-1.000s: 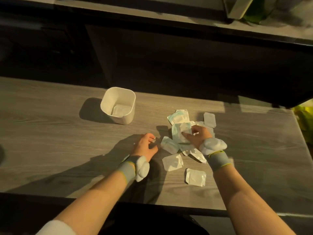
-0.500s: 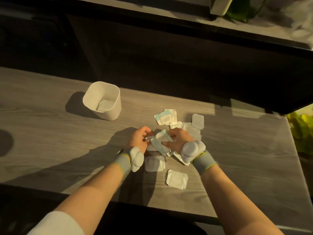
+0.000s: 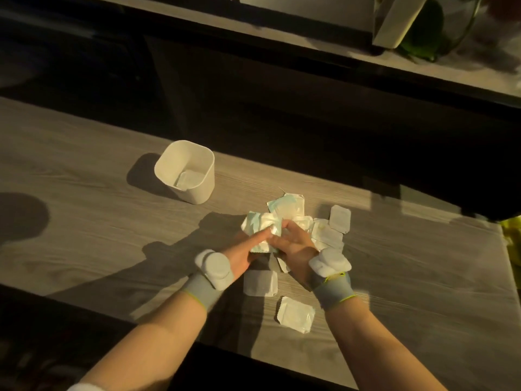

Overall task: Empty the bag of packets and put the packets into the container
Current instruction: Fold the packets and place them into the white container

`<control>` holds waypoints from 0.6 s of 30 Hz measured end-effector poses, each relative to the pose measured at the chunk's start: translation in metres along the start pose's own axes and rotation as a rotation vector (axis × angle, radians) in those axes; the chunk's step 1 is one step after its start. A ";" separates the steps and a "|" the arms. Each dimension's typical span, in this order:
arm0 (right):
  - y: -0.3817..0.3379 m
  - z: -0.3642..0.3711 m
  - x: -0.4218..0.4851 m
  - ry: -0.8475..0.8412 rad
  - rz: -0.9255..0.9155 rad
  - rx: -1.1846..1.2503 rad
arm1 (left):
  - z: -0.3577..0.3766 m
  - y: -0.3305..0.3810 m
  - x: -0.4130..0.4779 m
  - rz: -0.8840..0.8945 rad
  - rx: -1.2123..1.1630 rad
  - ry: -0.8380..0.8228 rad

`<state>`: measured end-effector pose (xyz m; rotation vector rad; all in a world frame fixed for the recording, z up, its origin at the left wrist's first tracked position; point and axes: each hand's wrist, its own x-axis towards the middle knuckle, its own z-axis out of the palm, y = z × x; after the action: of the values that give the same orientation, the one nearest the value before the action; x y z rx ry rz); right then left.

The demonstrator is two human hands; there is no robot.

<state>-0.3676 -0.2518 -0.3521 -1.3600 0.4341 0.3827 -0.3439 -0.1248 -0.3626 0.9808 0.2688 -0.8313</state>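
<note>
A white square container (image 3: 197, 193) stands on the wooden table (image 3: 84, 227), left of and beyond my hands, with one packet (image 3: 188, 177) lying inside. Several white packets lie scattered around my hands, such as a packet (image 3: 340, 218) at the right, a packet (image 3: 260, 283) just under my wrists and the nearest packet (image 3: 296, 314). A pale green-white bag (image 3: 287, 206) lies flat beyond my fingers. My left hand (image 3: 244, 253) and my right hand (image 3: 293, 244) meet over the pile, both gripping a bunch of packets (image 3: 263, 225).
The table's front edge runs close under my forearms. A dark gap separates the table from a light shelf (image 3: 310, 21) behind. A white pot (image 3: 394, 21) with a green plant stands on it at upper right. Something yellow-green (image 3: 511, 241) lies past the table's right end.
My left hand moved right from the bare table and joined my right hand on the packets. Both hands have lifted a bunch of packets off the pile.
</note>
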 end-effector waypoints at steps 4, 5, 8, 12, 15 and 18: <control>-0.008 -0.001 0.003 -0.019 0.008 -0.148 | 0.004 0.006 0.007 -0.012 -0.052 0.084; -0.012 -0.005 0.006 0.003 0.013 -0.159 | 0.002 0.010 0.008 0.028 -0.107 0.094; -0.021 -0.028 0.030 0.280 -0.057 -0.581 | -0.008 0.020 0.007 0.037 -0.183 0.146; -0.037 -0.037 0.066 0.086 -0.200 -1.327 | -0.016 0.025 -0.001 -0.042 -0.055 0.224; -0.043 -0.028 0.077 -0.040 -0.102 -1.573 | -0.017 0.027 -0.004 -0.101 -0.047 0.183; -0.045 -0.022 0.084 -0.013 -0.065 -1.617 | -0.021 0.031 -0.003 -0.097 -0.054 0.182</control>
<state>-0.2743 -0.2798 -0.3602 -2.9130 -0.0362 0.7394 -0.3203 -0.0979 -0.3536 0.9997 0.4958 -0.8195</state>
